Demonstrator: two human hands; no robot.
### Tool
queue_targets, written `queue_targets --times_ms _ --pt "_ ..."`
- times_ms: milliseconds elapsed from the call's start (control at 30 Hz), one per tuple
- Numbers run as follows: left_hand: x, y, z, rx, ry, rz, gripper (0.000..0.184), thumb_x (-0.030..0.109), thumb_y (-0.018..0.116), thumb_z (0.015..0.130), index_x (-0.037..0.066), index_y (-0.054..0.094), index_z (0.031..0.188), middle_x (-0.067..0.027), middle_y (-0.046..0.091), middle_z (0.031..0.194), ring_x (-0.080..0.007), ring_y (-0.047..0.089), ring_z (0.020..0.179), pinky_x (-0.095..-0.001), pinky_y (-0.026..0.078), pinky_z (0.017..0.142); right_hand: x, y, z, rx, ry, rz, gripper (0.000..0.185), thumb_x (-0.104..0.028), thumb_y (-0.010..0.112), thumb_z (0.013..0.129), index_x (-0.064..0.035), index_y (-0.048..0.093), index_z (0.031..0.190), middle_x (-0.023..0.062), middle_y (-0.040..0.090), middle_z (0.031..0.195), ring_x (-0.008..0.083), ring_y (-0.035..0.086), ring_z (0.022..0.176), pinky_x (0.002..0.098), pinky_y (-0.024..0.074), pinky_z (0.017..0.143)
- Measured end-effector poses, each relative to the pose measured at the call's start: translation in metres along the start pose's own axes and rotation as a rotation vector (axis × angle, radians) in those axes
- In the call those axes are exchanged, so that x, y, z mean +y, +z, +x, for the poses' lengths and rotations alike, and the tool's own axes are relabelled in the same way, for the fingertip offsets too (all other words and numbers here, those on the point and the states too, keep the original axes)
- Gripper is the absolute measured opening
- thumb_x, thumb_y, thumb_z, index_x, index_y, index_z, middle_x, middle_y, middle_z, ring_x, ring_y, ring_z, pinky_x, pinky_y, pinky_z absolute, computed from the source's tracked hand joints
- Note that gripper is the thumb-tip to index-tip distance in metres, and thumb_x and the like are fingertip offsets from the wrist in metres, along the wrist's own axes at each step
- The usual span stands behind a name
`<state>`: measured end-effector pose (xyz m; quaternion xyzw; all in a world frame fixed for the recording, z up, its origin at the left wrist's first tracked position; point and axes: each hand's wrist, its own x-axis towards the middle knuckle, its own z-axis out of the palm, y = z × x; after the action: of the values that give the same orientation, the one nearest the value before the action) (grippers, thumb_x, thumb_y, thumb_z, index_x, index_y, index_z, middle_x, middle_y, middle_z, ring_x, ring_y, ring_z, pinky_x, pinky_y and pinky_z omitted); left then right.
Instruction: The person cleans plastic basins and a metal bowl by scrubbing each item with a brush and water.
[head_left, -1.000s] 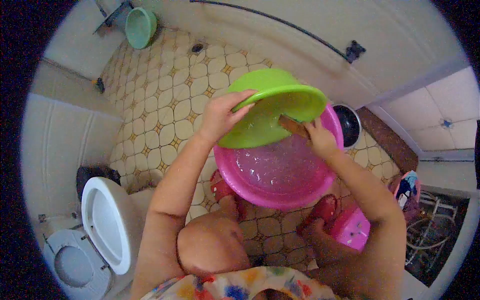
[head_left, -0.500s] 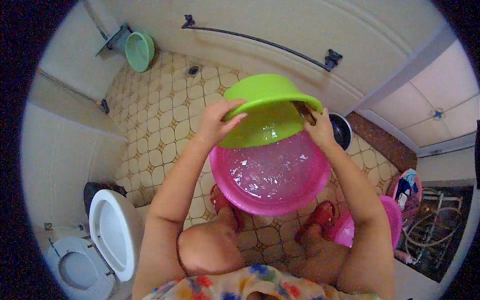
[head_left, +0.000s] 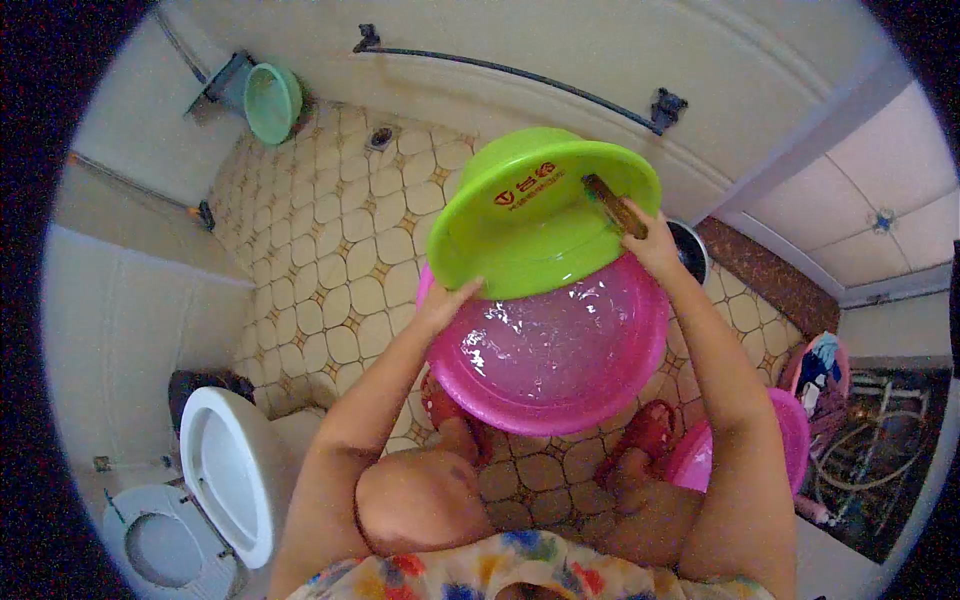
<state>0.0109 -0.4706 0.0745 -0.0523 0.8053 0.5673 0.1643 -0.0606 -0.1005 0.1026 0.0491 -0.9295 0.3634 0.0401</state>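
Note:
A bright green basin (head_left: 530,230) with red lettering inside is tilted over a larger pink basin (head_left: 545,418) full of cloudy, glinting water. On the green basin's lower left rim, my left hand (head_left: 448,303) is closed. My right hand (head_left: 652,245) grips the rim's right side. Against the inside wall near those right fingers lies a slim brown object (head_left: 613,205), possibly a brush; whether the hand also holds it is unclear. The green basin's lower edge is just above or touching the water.
A toilet (head_left: 225,475) stands at lower left and a pale green basin (head_left: 272,103) at the far wall. On the right are a dark pan-like vessel (head_left: 688,255), another pink basin (head_left: 792,440) and a basket of clothes (head_left: 822,375). A drain (head_left: 380,138) sits in the tiled floor (head_left: 300,240).
The green basin has tipped further toward me, so its lettered inside now shows. My left hand has moved down with the rim; the brown object is more visible.

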Motion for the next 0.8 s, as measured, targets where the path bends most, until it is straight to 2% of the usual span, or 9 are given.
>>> queue_targets --times_ms 100,200,300,333,500,567,633,700,800 --pt "-0.006 0.002 0.009 0.022 -0.021 -0.130 0.049 0.033 0.056 0.084 0.001 0.048 0.119 -0.0141 0.053 0.118 -0.0238 0.050 0.106 -0.0335 0.040 0.089 0.007 0.004 0.000 -0.060 -0.033 0.000 0.062 -0.015 0.064 0.066 -0.0192 0.048 0.125 0.0232 0.041 0.124 0.0365 0.047 0.111 0.0380 0.0376 0.096" --pt "-0.018 0.003 0.001 0.045 -0.133 0.013 0.045 0.029 0.051 0.085 -0.001 0.047 0.118 -0.0146 0.054 0.116 -0.0242 0.051 0.105 -0.0332 0.040 0.088 0.000 0.008 -0.009 -0.073 -0.087 -0.124 0.064 -0.016 0.063 0.067 -0.0205 0.044 0.128 0.0242 0.036 0.128 0.0383 0.047 0.110 0.0392 0.0381 0.096" --pt "-0.050 0.008 0.003 0.076 -0.070 -0.051 0.048 0.029 0.048 0.087 -0.002 0.042 0.123 -0.0151 0.052 0.118 -0.0272 0.052 0.106 -0.0362 0.039 0.093 -0.030 0.012 -0.029 -0.141 0.163 -0.220 0.059 -0.015 0.062 0.068 -0.0151 0.046 0.124 0.0224 0.033 0.129 0.0385 0.046 0.110 0.0391 0.0414 0.092" --pt "-0.053 0.008 0.001 0.079 -0.092 -0.069 0.048 0.028 0.047 0.087 -0.002 0.042 0.123 -0.0152 0.052 0.118 -0.0273 0.051 0.106 -0.0362 0.038 0.094 -0.023 0.022 -0.038 -0.034 -0.050 -0.351 0.057 -0.015 0.061 0.069 -0.0170 0.046 0.124 0.0219 0.030 0.132 0.0398 0.052 0.101 0.0413 0.0474 0.082" --pt "-0.071 0.010 -0.010 0.164 -0.146 -0.190 0.045 0.025 0.045 0.087 -0.003 0.043 0.122 -0.0153 0.053 0.117 -0.0273 0.051 0.107 -0.0361 0.038 0.094 -0.043 0.027 -0.073 -0.235 -0.002 -0.481 0.050 -0.013 0.055 0.075 -0.0185 0.045 0.124 0.0212 0.039 0.119 0.0371 0.060 0.078 0.0445 0.0505 0.066" --pt "-0.020 0.015 -0.032 0.217 -0.322 -0.204 0.040 0.022 0.047 0.084 -0.002 0.047 0.117 -0.0143 0.056 0.108 -0.0248 0.055 0.094 -0.0343 0.044 0.082 -0.039 0.033 -0.079 -0.312 0.004 -0.540 0.051 -0.014 0.052 0.078 -0.0194 0.041 0.127 0.0208 0.043 0.112 0.0362 0.060 0.073 0.0453 0.0503 0.063" --pt "-0.008 0.020 -0.036 0.249 -0.379 -0.260 0.037 0.020 0.048 0.083 -0.001 0.049 0.114 -0.0137 0.058 0.103 -0.0233 0.058 0.086 -0.0333 0.048 0.073 -0.029 0.049 -0.071 -0.349 -0.003 -0.615 0.053 -0.015 0.050 0.079 -0.0202 0.036 0.130 0.0203 0.046 0.105 0.0356 0.060 0.071 0.0456 0.0498 0.062" --pt "-0.037 0.026 -0.029 0.264 -0.334 -0.357 0.037 0.019 0.048 0.083 -0.001 0.050 0.113 -0.0134 0.058 0.102 -0.0228 0.059 0.083 -0.0333 0.050 0.068 -0.028 0.070 -0.075 -0.383 0.022 -0.572 0.056 -0.016 0.049 0.080 -0.0209 0.032 0.133 0.0207 0.047 0.103 0.0368 0.060 0.072 0.0467 0.0494 0.062" --pt "-0.059 0.033 -0.023 0.269 -0.265 -0.416 0.037 0.019 0.048 0.083 -0.002 0.050 0.113 -0.0129 0.058 0.103 -0.0227 0.059 0.084 -0.0336 0.049 0.067 -0.047 0.109 -0.093 -0.432 0.087 -0.443 0.056 -0.016 0.046 0.082 -0.0206 0.029 0.135 0.0220 0.049 0.100 0.0389 0.059 0.075 0.0479 0.0485 0.065"
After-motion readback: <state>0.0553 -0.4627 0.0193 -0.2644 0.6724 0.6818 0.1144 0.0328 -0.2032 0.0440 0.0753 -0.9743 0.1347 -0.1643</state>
